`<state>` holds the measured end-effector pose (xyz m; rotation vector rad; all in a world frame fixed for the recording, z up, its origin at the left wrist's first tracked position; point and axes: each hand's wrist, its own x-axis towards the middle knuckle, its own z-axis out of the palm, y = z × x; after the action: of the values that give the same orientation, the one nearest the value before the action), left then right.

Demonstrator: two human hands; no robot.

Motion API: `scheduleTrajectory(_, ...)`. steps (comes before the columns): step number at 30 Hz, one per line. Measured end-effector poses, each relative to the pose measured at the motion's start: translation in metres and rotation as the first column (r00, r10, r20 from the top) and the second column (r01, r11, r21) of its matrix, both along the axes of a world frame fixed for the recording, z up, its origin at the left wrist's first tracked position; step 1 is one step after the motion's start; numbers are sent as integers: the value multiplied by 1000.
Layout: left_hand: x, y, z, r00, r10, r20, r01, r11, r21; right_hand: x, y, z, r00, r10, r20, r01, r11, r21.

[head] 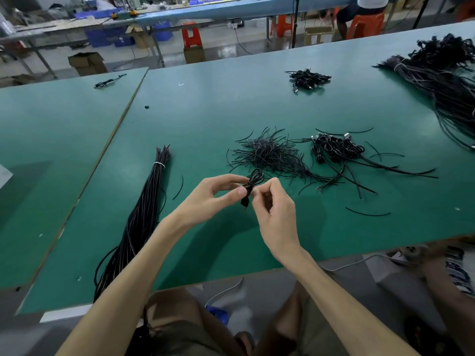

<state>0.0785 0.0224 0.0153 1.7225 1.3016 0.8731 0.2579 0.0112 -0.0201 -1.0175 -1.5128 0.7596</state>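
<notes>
Above the near part of the green table, the left hand and right hand both pinch a small coiled black cable between thumb and fingertips. Just behind lies a loose pile of wire ties, with coiled cables to its right, and a long banded cable bundle lies left.

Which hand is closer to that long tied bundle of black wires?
Left. The left hand sits just right of the long bundle; the right hand is farther right, past the small coiled cable both pinch.
</notes>
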Motion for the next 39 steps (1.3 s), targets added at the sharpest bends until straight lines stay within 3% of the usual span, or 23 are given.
scheduleTrajectory(6, 5, -13, 5, 987, 61, -150, -20, 965, 262, -2, 2, -1, 1000, -22, -12, 21, 1000, -12)
scheduleTrajectory(14, 20, -16, 0, 994, 97, 43, -101, 988, 113, -1, 0, -1, 1000, 20, 8, -20, 1000, -23)
scheduleTrajectory(23, 20, -14, 18, 956, 159, -247, -120, 979, 165, -2, 0, 0, 999, 33, 24, -34, 999, 5)
scheduleTrajectory(32, 15, -20, 24, 988, 90, -125, -88, 996, 24, -1, 2, -1, 999, 19, 28, -19, 1000, -11)
scheduleTrajectory(39, 13, -18, 27, 964, 118, -238, -42, 953, 300, 0, 0, -1, 997, 77, 4, -76, 996, -37)
